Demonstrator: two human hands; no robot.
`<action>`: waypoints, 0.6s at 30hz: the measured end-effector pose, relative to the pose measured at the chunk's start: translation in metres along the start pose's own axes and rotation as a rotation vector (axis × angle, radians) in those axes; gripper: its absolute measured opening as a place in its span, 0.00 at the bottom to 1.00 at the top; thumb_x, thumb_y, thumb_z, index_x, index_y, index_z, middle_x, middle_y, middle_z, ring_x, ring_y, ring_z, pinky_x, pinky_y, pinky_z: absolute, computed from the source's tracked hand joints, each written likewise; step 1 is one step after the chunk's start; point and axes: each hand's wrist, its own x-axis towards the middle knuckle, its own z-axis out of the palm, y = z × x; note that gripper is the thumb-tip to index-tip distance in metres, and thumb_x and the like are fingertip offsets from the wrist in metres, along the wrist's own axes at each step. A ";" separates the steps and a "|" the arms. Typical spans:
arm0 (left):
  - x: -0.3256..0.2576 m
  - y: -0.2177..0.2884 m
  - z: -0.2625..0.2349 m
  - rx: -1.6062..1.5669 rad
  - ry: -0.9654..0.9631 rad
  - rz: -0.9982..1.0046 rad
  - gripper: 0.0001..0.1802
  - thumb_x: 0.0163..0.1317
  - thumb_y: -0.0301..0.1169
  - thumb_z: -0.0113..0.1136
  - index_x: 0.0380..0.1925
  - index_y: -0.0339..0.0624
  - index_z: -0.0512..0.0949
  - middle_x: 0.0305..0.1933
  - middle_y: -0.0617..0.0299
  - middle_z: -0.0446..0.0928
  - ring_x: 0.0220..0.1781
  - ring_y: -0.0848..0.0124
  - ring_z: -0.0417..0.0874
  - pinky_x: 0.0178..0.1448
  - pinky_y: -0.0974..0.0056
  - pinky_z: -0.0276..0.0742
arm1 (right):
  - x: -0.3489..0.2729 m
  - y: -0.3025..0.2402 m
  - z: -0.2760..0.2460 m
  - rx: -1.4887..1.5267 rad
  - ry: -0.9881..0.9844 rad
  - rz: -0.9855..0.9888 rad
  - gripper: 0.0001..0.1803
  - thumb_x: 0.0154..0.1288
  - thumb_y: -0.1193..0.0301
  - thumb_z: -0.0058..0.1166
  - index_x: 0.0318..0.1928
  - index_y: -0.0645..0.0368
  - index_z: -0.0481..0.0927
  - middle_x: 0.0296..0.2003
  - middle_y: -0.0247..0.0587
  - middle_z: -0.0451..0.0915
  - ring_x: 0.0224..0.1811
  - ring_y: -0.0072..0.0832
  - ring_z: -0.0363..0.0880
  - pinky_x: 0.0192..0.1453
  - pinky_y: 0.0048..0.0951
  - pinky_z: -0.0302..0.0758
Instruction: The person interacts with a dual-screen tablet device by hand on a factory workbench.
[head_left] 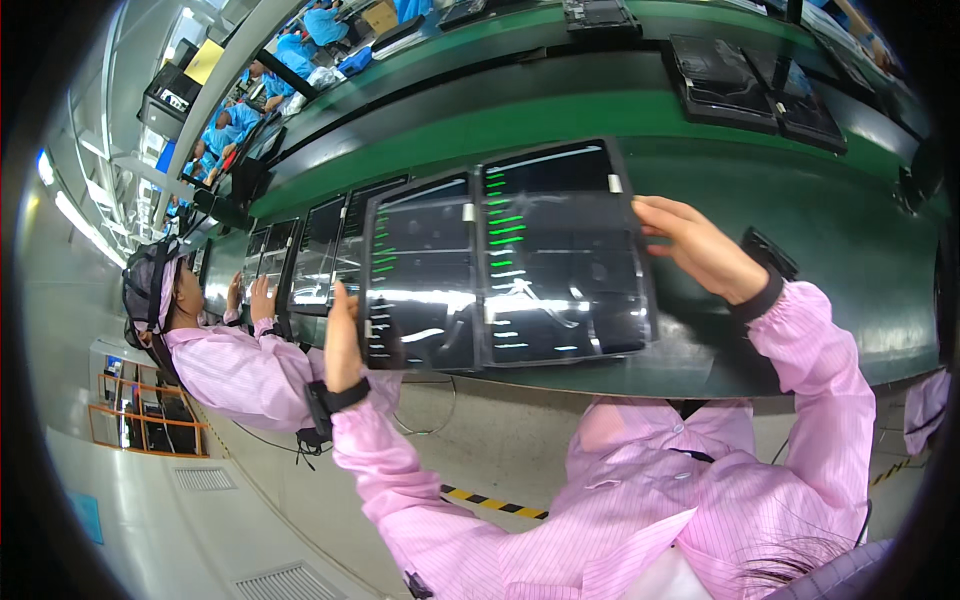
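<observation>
A flat, glossy black two-part tray (560, 285) is in front of me, tilted and reaching over the near edge of the green bench. Rows of green and white light streaks reflect off its dark faces, and each half has a small pale tab. My left hand (343, 345) grips the tray's left edge, thumb and fingers closed on it. At the upper right edge, the fingers of my right hand (695, 245) are pressed against the tray's side. Whether the dark faces are separate panels lying in the tray, I cannot tell.
More black trays (320, 245) stand to the left on the green bench (790, 230). A co-worker (235, 365) in pink handles trays there. Other black trays (735, 90) lie along the far side. Striped floor tape (495, 502) runs below the bench.
</observation>
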 end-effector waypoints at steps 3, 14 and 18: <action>0.022 0.015 -0.038 0.113 0.154 0.051 0.39 0.66 0.64 0.42 0.38 0.32 0.78 0.32 0.59 0.80 0.32 0.72 0.79 0.37 0.69 0.74 | 0.029 -0.009 0.037 0.043 -0.100 -0.008 0.30 0.67 0.50 0.53 0.60 0.60 0.70 0.54 0.32 0.70 0.57 0.24 0.64 0.62 0.32 0.61; 0.182 0.007 -0.219 0.634 0.416 0.042 0.47 0.67 0.67 0.30 0.40 0.32 0.83 0.39 0.57 0.83 0.42 0.69 0.81 0.51 0.69 0.70 | 0.132 0.008 0.171 0.140 -0.202 -0.204 0.44 0.62 0.42 0.55 0.60 0.73 0.65 0.47 0.51 0.75 0.50 0.30 0.74 0.54 0.27 0.70; 0.231 0.002 -0.296 0.832 0.509 0.080 0.46 0.66 0.67 0.28 0.41 0.34 0.83 0.39 0.50 0.82 0.43 0.65 0.80 0.49 0.66 0.70 | 0.153 0.018 0.182 0.009 -0.259 -0.248 0.51 0.60 0.38 0.53 0.63 0.76 0.60 0.54 0.63 0.68 0.54 0.42 0.71 0.58 0.36 0.70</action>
